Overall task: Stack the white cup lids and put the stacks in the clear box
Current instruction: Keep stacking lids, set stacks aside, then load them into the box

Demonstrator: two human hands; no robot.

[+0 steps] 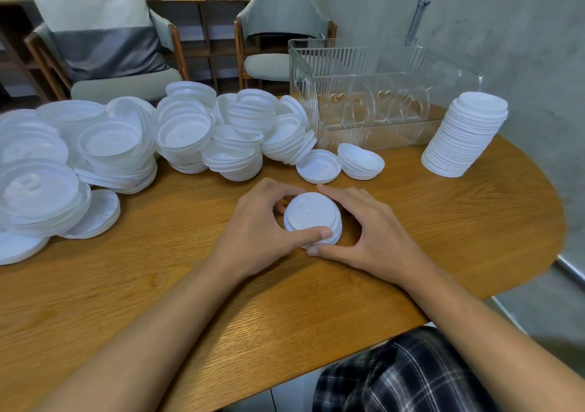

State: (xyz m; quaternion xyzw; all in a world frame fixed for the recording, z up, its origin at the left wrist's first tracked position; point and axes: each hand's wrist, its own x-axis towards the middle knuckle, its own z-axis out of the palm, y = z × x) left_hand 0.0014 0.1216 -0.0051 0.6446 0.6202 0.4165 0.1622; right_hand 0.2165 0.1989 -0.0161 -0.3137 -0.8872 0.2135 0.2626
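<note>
My left hand (262,221) and right hand (376,231) each keep a curled grip round the short lid stack (311,215), which stands on bare table (190,285). The clear box (364,95) stands beyond, by the far edge, well apart.

I am counting one wooden table (443,221). One clear box (364,73) is sitting on it. One tall stack (465,136) of white lids is standing beside the box. One short stack (311,215) is sitting between two hands, the left hand (256,225) and the right hand (376,234), both curling round it. One lone lid (319,166) and one tiny stack (361,161) are lying near the box. One big heap (126,146) of lids is lying there too, too many for me to count. Two chairs are standing behind, the left chair (126,85) and the right chair (281,16), and one cushion (104,25) is leaning on the left chair.
</note>
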